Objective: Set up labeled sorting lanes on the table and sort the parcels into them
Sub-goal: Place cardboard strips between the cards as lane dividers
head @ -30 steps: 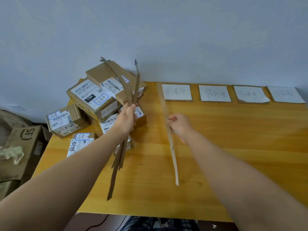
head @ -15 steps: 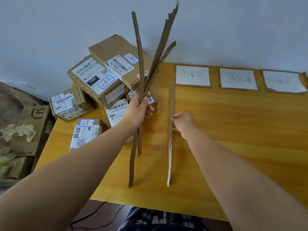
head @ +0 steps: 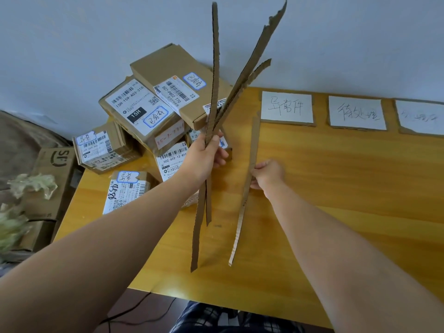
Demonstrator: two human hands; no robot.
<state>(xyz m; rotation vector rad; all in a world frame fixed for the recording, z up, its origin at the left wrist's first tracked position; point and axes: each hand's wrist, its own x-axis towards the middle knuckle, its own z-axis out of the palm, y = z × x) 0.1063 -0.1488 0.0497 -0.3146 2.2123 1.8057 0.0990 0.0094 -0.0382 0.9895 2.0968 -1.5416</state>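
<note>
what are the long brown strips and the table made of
The bundle of strips in the left hand and the single strip the right hand pinches: corrugated cardboard, matte brown; fluted edges and torn ends show. The table: probably wood or wood-look laminate, glossy yellow-orange with grain streaks.

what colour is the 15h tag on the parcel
The 15H tag is black with white lettering, head view.

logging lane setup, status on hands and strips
Left hand grips bundle of brown cardboard strips, upright. Right hand pinches single brown cardboard strip on yellow wooden table, left of leftmost white label card. Stacked brown cardboard parcels not blocking.
</note>
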